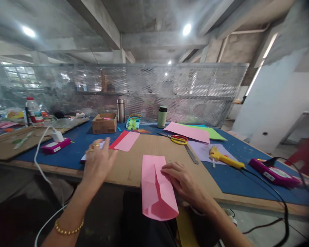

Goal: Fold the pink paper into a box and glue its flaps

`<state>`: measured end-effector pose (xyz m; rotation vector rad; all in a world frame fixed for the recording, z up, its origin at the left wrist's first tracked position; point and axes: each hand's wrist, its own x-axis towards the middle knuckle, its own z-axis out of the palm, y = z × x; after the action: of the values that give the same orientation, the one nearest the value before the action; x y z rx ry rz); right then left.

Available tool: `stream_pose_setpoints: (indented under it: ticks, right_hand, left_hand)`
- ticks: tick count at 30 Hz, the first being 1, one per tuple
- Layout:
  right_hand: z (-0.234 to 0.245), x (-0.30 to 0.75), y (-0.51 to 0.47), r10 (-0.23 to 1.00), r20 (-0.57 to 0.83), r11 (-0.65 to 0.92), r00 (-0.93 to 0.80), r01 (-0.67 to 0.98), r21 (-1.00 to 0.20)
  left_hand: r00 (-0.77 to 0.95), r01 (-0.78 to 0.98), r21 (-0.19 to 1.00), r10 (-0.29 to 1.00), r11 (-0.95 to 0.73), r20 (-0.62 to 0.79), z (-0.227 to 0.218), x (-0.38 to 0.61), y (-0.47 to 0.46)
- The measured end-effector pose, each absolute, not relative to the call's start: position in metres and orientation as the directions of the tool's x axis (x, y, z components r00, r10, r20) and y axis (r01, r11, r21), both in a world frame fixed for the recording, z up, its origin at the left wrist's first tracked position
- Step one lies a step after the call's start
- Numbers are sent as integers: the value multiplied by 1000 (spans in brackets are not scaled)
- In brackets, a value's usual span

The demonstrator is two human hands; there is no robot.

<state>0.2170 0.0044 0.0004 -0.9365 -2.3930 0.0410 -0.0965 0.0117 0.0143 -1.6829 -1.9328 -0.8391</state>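
Observation:
A folded sheet of pink paper (150,181) lies at the near edge of the cardboard, its bottom end hanging over the edge. Its two sides fold inward, leaving a slit down the middle and an open lower end. My right hand (181,180) grips its right side between thumb and fingers. My left hand (99,161) is up at the left, fingers apart and slightly blurred, over a flat white-topped object (83,157) that it mostly hides. Beyond that hand lie a pink card (128,141) and a red card (118,140).
A cardboard sheet (154,142) covers the blue table. Red-and-yellow scissors (179,139), a metal ruler or blade (192,155) and a yellow glue gun (226,159) lie right. Behind stand a small box (104,124), a steel flask (121,111) and a green tumbler (162,118). Cables hang at both sides.

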Motion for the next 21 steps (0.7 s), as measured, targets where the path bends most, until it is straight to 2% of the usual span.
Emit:
stream_pose_setpoints:
  ticks: [2, 3, 5, 9, 13, 21]
  right_hand:
    - [0, 217, 4, 637, 485, 753, -600, 619, -223]
    - [0, 217, 4, 636, 484, 753, -601, 619, -223]
    - [0, 217, 4, 637, 484, 753, -600, 619, -223]
    - [-1, 218, 4, 641, 479, 748, -599, 626, -218]
    - [-1, 217, 4, 629, 492, 758, -602, 616, -214]
    - [1, 222, 6, 649, 587, 746, -485, 556, -366]
  left_hand:
    - [94, 929, 200, 721, -311, 686, 15, -67, 10]
    - [210, 870, 210, 721, -445, 660, 15, -54, 11]
    - [334, 800, 212, 710, -561, 620, 12, -33, 16]
    - [446, 756, 235, 743, -611, 499, 7, -17, 28]
    - [540, 735, 200, 737, -648, 407, 1, -15, 35]
    - [538, 743, 177, 733, -646, 416, -10, -12, 38]
